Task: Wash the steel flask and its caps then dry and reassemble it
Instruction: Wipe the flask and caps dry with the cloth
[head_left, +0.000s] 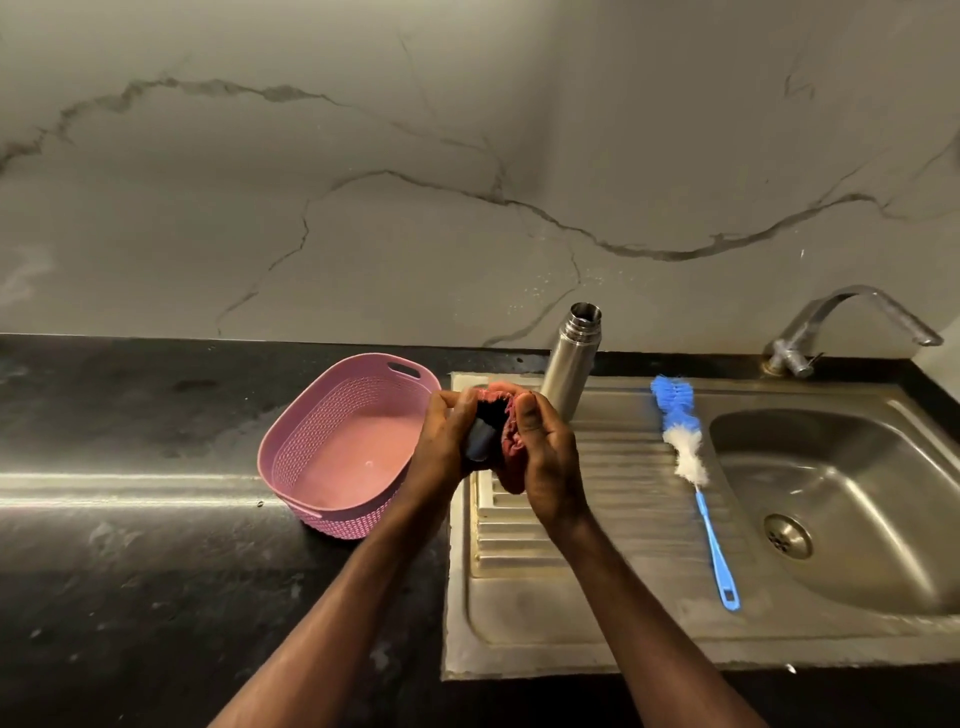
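left hand: curled round a dark cap
right hand: gripping a red cloth — pressed against that cap
flask: upright, open, just behind — on the drainboard

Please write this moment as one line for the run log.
step: drying cap | left hand: holds cap | right hand: holds red cloth | flask: upright, open, on drainboard | bottle brush: on drainboard

Flask: I see it steel, uncapped, upright on the drainboard.
Cap: dark, held against the red cloth.
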